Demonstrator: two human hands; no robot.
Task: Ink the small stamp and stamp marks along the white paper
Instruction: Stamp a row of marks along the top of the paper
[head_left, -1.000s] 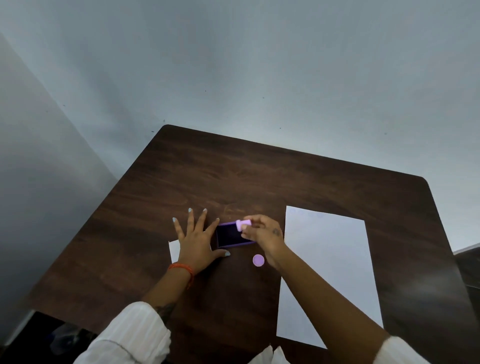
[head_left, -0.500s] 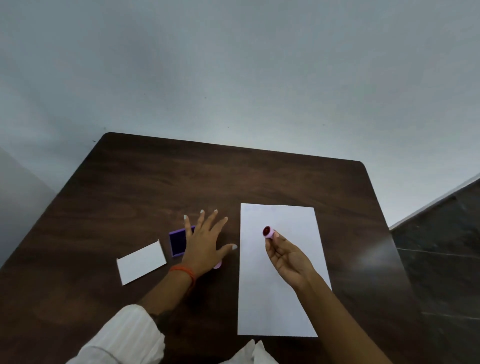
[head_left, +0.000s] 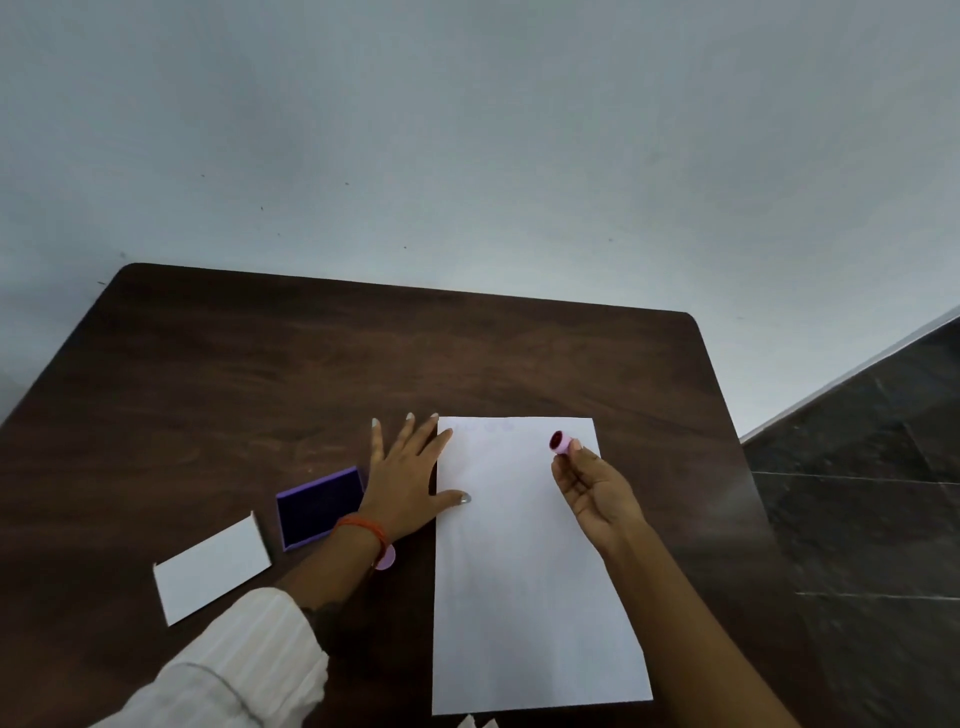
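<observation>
A long white paper (head_left: 519, 571) lies lengthwise on the dark wooden table. Faint pale marks show near its far left corner. My right hand (head_left: 592, 493) hovers above the paper's far right part, pinching a small pink stamp (head_left: 562, 442) whose dark inked face points up and away. My left hand (head_left: 405, 483) lies flat with fingers spread, its thumb and fingertips resting on the paper's left edge. The open purple ink pad (head_left: 317, 506) sits just left of that hand.
A small white card (head_left: 210, 569) lies on the table (head_left: 260, 374) at the near left. A round lilac cap (head_left: 385, 558) peeks out beneath my left wrist. The table meets a pale wall at the back; dark floor lies to the right.
My right hand carried the stamp from the ink pad over to the paper's far right part. My left hand shifted from the ink pad onto the paper's left edge. The camera view swung right.
</observation>
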